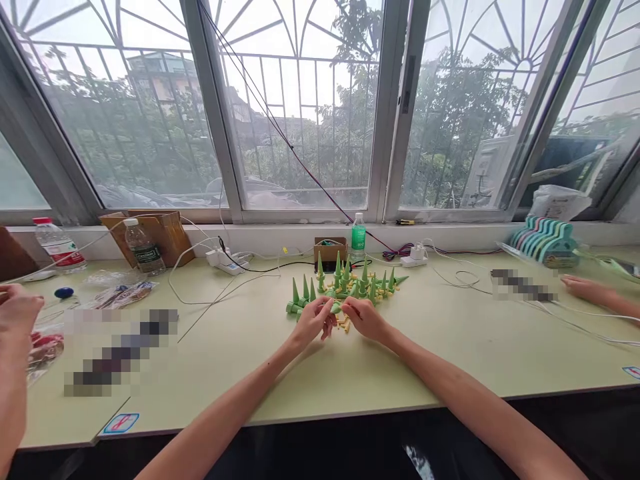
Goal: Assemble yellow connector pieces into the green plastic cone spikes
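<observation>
My left hand (313,321) and my right hand (364,317) meet over the middle of the pale green table (310,373). Both pinch one small green cone piece (335,307) between their fingertips. Just behind them stands a cluster of green cone-shaped toy trees (350,280), some upright, some lying down. A few green cones (300,297) stand to the left of the cluster. Small yellow pegs (344,325) lie on the table under my fingers.
Another person's hand (17,313) shows at the far left, a second person's hand (587,290) at the far right. Water bottles (143,247), a cardboard box (160,233), a green bottle (358,237), power strips (227,261) with cables and a stack of coloured parts (543,240) line the window side.
</observation>
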`<control>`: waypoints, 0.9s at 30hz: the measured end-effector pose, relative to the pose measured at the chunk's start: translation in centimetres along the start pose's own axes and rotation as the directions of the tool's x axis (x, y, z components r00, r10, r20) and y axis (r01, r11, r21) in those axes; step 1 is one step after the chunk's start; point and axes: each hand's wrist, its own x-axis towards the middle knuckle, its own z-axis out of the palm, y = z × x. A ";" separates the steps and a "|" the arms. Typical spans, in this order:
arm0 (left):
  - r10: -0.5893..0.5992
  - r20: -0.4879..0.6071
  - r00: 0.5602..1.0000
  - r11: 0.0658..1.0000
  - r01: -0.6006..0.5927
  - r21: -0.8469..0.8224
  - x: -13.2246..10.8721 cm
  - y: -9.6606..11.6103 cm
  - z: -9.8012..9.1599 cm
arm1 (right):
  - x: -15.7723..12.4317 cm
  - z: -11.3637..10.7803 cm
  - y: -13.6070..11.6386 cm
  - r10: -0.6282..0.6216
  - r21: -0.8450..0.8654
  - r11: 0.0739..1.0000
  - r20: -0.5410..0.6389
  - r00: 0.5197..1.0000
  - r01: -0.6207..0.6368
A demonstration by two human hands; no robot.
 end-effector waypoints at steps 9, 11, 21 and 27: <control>0.061 -0.013 0.998 0.998 -0.061 0.030 -0.1 -0.1 -0.2 | -0.1 -0.1 -0.1 -0.022 -0.021 1.000 0.004 1.000 0.022; 0.064 -0.018 0.998 0.997 -0.063 0.033 -0.1 0.0 -0.2 | -0.2 -0.1 -0.1 -0.021 -0.025 0.999 0.008 1.000 0.021; 0.075 -0.052 0.996 0.997 -0.073 0.037 0.0 0.1 -0.2 | -0.2 -0.2 0.1 -0.015 -0.025 1.000 0.015 1.000 0.015; 0.095 -0.046 0.994 0.993 -0.092 0.075 0.0 0.0 -0.4 | -0.2 -0.1 0.2 -0.012 -0.038 0.999 0.016 1.000 0.013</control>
